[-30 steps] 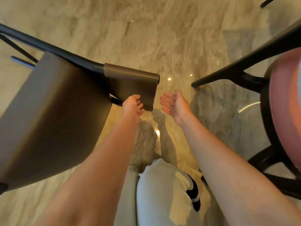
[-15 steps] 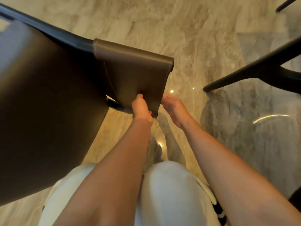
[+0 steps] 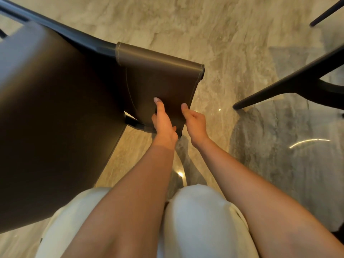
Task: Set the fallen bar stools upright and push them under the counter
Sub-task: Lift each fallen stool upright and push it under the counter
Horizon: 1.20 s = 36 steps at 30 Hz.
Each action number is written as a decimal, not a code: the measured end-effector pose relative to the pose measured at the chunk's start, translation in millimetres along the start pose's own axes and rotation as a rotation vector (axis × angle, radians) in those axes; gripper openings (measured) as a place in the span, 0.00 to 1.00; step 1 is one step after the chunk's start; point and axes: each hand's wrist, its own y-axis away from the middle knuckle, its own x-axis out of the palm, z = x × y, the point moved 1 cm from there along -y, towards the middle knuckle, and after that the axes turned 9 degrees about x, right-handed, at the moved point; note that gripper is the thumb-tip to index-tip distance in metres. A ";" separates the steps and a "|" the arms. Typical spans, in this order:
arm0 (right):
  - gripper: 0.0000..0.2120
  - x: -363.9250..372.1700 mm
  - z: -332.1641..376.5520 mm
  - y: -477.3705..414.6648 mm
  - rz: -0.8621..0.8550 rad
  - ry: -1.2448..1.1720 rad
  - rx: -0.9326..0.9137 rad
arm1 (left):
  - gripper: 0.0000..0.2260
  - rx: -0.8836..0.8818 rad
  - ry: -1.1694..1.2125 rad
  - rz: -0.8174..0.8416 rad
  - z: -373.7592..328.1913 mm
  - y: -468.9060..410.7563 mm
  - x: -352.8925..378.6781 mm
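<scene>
Two hands clamp the lower edge of a tilted brown leather bar stool (image 3: 55,108) at left, its seat and black frame cut off by the picture's edge. The left hand (image 3: 163,120) and right hand (image 3: 195,121) sit close together, thumbs on the stitched backrest (image 3: 160,77), fingers hidden behind it. A stretch of beige marble floor (image 3: 214,34) separates it from a second stool's black legs (image 3: 297,84) at right.

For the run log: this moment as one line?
left hand: grips backrest lower edge | right hand: grips backrest corner | brown stool: not yet upright | black legs, right: untouched
</scene>
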 end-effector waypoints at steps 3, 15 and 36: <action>0.22 3.6 -1.5 -1.0 -0.066 0.007 -0.009 | 0.36 0.031 0.024 -0.015 -8.3 0.1 1.5; 0.28 11.3 3.7 2.6 -0.210 0.003 0.010 | 0.35 0.044 -0.019 -0.077 -26.8 14.6 11.5; 0.29 73.3 214.3 126.0 -0.205 0.233 0.114 | 0.35 -0.134 0.179 -0.071 -242.1 131.0 12.9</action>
